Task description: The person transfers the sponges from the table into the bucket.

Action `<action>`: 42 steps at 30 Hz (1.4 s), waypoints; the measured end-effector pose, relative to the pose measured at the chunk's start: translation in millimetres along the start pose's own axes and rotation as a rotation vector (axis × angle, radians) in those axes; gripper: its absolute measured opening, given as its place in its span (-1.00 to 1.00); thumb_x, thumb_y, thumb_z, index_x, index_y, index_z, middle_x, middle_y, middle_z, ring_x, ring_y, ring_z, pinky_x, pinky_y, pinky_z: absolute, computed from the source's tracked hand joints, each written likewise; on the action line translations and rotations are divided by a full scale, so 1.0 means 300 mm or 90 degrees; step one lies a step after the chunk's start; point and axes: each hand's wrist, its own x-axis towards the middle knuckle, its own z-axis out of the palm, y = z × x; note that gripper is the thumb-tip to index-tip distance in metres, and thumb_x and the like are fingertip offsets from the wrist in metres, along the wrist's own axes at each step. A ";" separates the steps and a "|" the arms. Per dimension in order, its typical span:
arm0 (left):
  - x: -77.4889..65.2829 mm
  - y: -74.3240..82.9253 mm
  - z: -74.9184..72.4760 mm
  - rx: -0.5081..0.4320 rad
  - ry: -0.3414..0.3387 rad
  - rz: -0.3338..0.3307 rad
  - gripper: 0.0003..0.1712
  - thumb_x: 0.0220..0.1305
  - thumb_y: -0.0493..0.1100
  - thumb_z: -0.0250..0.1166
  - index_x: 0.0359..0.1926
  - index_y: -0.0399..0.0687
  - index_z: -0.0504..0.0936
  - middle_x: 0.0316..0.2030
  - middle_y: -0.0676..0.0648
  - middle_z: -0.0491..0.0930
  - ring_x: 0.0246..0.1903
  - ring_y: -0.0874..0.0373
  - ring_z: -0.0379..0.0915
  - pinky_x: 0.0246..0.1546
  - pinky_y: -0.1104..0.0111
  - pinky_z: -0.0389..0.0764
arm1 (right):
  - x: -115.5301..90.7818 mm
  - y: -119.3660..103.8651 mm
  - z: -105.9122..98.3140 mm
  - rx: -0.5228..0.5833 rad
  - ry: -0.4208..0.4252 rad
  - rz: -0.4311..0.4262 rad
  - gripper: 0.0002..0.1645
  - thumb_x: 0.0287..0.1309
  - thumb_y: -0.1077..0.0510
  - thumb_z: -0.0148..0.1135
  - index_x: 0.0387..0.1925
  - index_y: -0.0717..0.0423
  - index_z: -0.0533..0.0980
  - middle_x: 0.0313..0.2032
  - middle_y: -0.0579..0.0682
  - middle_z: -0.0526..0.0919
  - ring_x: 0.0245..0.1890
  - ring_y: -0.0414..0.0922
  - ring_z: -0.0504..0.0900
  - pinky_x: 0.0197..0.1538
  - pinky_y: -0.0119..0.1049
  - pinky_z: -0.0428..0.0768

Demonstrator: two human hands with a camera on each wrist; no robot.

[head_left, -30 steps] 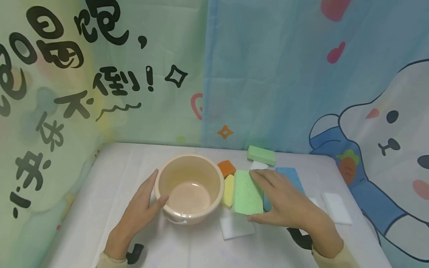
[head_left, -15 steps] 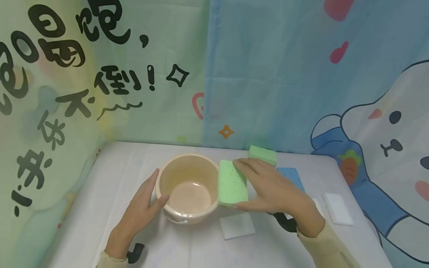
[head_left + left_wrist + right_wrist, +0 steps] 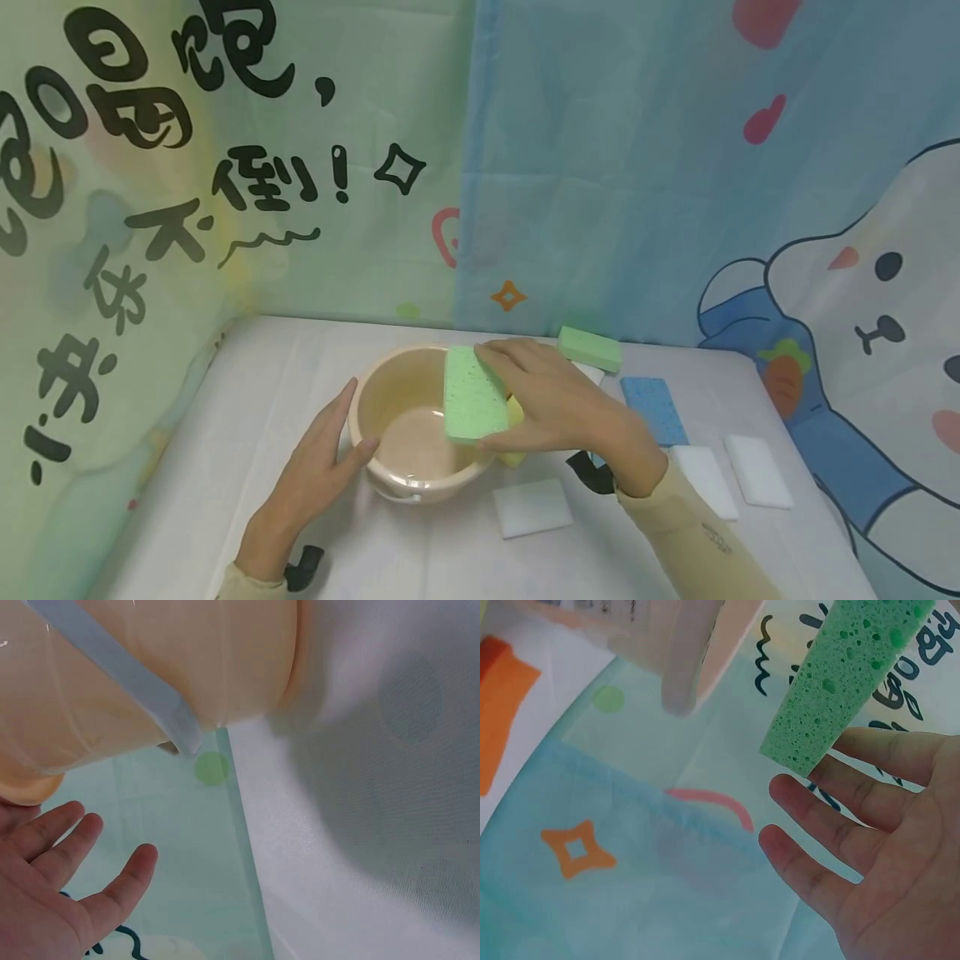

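Green sponge (image 3: 474, 396), pinched in the right hand (image 3: 555, 396), hangs over the bucket (image 3: 450, 482); left hand (image 3: 318, 458) rests straight-fingered against it.

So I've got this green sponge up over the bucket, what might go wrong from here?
The green sponge might slip, since the right hand pinches it only by its edges. It sits toward the opening's right side, so it may catch the rim of the bucket going down.
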 end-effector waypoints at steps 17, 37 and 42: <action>-0.007 0.018 -0.006 0.008 -0.004 -0.011 -0.08 0.44 0.00 0.23 0.61 -0.01 -0.09 0.53 -0.14 0.06 0.47 -0.11 0.01 0.42 -0.07 0.11 | 0.123 -0.051 0.139 0.012 -0.081 0.017 0.32 -0.09 -0.59 0.30 0.50 0.13 0.21 0.39 0.05 0.33 0.34 0.03 0.32 0.27 0.02 0.41; -0.008 0.015 -0.006 0.011 -0.005 -0.010 -0.09 0.46 0.05 0.19 0.60 -0.04 -0.09 0.52 -0.16 0.07 0.47 -0.13 0.01 0.41 -0.08 0.11 | 0.122 -0.027 0.185 0.045 -0.058 0.016 0.17 0.04 -0.44 0.35 0.48 0.16 0.23 0.38 0.11 0.32 0.40 0.07 0.23 0.41 0.00 0.25; -0.009 0.011 -0.004 0.010 -0.004 -0.004 -0.09 0.46 0.07 0.18 0.60 -0.07 -0.09 0.52 -0.17 0.07 0.47 -0.13 0.02 0.41 -0.08 0.12 | 0.099 -0.002 0.158 0.056 0.003 0.005 -0.01 0.14 -0.32 0.33 0.43 0.15 0.31 0.30 0.08 0.42 0.34 0.06 0.31 0.36 0.02 0.32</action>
